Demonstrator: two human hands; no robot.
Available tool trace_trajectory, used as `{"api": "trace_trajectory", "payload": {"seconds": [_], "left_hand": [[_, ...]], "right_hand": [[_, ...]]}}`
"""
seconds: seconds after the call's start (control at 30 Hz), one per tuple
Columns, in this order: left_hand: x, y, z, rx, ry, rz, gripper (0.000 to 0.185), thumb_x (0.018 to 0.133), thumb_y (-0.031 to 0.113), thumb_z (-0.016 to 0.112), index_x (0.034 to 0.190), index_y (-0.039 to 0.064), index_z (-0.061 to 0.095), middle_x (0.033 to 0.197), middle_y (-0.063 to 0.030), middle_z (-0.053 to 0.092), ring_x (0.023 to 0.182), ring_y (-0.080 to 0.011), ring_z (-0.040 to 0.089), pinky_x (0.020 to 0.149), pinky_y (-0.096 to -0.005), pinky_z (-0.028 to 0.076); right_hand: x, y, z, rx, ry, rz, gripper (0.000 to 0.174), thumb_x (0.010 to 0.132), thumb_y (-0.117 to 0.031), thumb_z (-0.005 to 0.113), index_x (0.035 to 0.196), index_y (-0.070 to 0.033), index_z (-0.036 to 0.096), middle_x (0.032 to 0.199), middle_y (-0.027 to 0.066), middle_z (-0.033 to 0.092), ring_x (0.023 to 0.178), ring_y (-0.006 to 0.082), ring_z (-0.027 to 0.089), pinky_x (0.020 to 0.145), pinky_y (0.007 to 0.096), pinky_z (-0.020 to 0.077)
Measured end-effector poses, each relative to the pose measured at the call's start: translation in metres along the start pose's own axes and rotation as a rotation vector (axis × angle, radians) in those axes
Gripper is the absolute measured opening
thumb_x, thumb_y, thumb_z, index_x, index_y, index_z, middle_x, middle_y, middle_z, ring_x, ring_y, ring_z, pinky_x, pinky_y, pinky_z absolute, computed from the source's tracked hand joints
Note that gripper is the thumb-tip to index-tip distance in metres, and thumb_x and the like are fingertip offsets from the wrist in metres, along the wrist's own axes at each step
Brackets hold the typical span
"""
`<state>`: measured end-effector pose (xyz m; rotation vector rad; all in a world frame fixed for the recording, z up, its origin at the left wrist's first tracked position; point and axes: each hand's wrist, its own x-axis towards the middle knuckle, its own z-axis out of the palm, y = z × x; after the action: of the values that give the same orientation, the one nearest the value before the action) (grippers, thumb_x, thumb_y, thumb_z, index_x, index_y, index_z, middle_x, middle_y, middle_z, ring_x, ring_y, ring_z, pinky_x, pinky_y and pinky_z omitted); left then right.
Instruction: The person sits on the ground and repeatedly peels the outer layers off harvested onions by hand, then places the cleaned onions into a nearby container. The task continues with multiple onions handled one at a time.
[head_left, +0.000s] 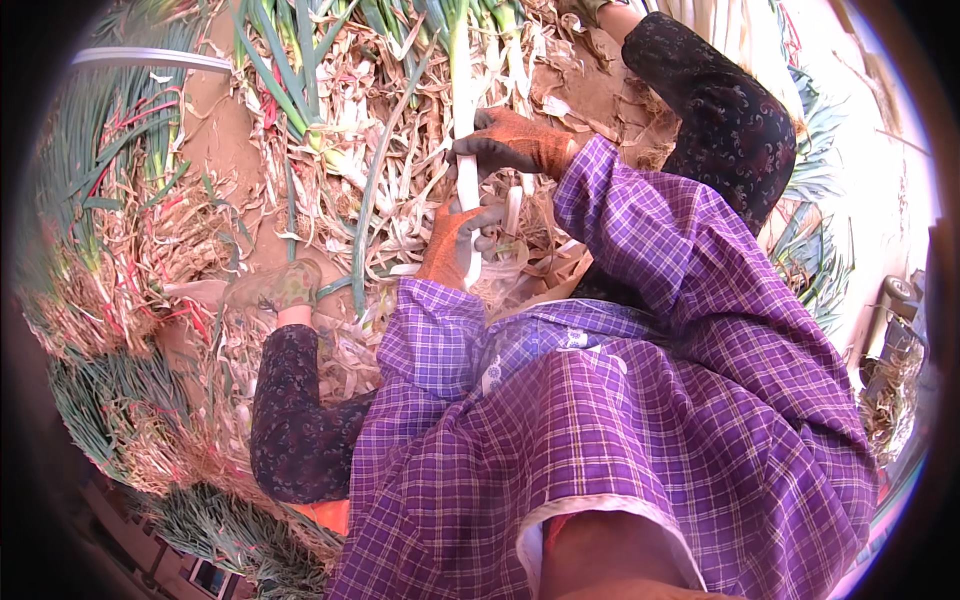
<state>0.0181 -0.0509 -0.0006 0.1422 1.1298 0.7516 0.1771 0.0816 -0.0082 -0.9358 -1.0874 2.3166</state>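
A long spring onion (462, 82) runs from the top of the view down towards my lap, green leaves away from me and white stalk nearer. My right hand (514, 141), in an orange and grey work glove, wraps its fingers around the upper white shank. Lower down, my left hand (454, 244) in a matching glove grips the same stalk close to its root end. That end lies partly behind the left fingers. Dry peeled husks (360, 161) cover the ground under and beside both hands.
More green onions (296, 67) lie just ahead. Bundles with red ties (142, 247) line the left side, and dark green bundles (240, 540) sit lower left. White onion stalks (731, 52) lie beyond my right knee (776, 135). My left shoe (296, 285) rests among husks.
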Motion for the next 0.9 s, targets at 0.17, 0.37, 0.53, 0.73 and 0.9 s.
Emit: {"api": "trace_trajectory", "payload": {"seconds": [0.17,0.37,0.53,0.73,0.9], "left_hand": [[0.019,-0.005,0.006,0.257,0.267,0.262,0.031,0.081,0.003,0.071,0.111,-0.001,0.060,0.078,-0.0068,0.064,0.052,-0.0121,0.058,0.042,-0.0249,0.043],[0.052,-0.019,0.007,0.448,0.410,0.646,0.046,0.082,-0.005,0.067,0.126,0.005,0.059,0.096,-0.0096,0.067,0.078,-0.0163,0.065,0.064,-0.0255,0.052],[0.041,0.006,0.007,0.364,0.105,0.547,0.036,0.086,0.006,0.071,0.121,0.007,0.065,0.099,-0.0067,0.066,0.078,-0.0123,0.062,0.061,-0.0236,0.051],[0.023,0.038,0.024,0.078,-0.257,0.525,0.073,0.097,0.062,0.038,0.130,-0.002,0.051,0.122,-0.0196,0.059,0.096,-0.0250,0.066,0.065,-0.0320,0.059],[0.002,0.025,0.026,0.141,0.014,0.749,0.059,0.100,0.054,0.043,0.108,-0.003,0.056,0.136,-0.0208,0.048,0.105,-0.0286,0.062,0.084,-0.0392,0.056]], "right_hand": [[-0.005,0.006,0.011,-0.336,0.229,-0.043,0.027,0.092,-0.022,0.065,0.095,0.005,0.067,0.086,0.0146,0.070,0.068,0.0226,0.068,0.058,0.0338,0.0575],[-0.033,-0.018,0.029,-0.140,0.508,0.019,0.020,0.090,-0.019,0.068,0.088,0.000,0.064,0.070,0.0074,0.065,0.056,0.0141,0.062,0.047,0.0287,0.0500],[-0.077,-0.053,0.021,-0.617,0.095,0.011,0.021,0.090,-0.021,0.070,0.095,-0.001,0.068,0.075,0.0058,0.066,0.060,0.0115,0.062,0.051,0.0246,0.0485],[-0.003,-0.022,-0.012,-0.064,0.340,0.032,0.068,0.088,-0.063,0.058,0.120,-0.003,0.059,0.103,0.0093,0.064,0.091,0.0168,0.063,0.076,0.0340,0.0523],[0.048,0.031,-0.013,0.435,0.172,0.095,0.039,0.090,-0.048,0.063,0.090,-0.010,0.056,0.091,0.0057,0.065,0.087,0.0218,0.067,0.080,0.0432,0.0575]]}}
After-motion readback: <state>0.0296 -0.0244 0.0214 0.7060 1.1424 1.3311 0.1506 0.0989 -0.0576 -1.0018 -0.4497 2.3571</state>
